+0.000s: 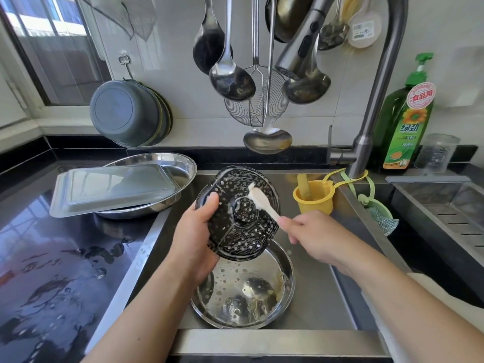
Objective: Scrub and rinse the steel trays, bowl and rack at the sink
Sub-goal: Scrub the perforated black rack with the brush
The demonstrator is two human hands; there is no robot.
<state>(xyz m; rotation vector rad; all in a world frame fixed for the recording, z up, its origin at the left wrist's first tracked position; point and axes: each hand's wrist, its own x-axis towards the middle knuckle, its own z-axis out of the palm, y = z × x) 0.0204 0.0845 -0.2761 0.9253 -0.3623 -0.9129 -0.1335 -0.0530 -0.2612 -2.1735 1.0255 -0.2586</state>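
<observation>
Left hand (195,231) fingers curled round tilted rack (238,213) over bowl (243,286) in sink (337,305), right hand (309,234) pinching brush (262,201) on rack

There were two hands (199,231), one holey rack (238,213), one brush (262,200), one round bowl (243,292) in the sink, one flat tray (115,187) at the left, one yellow cup (314,196), and one green soap bottle (404,121) at the right.
</observation>
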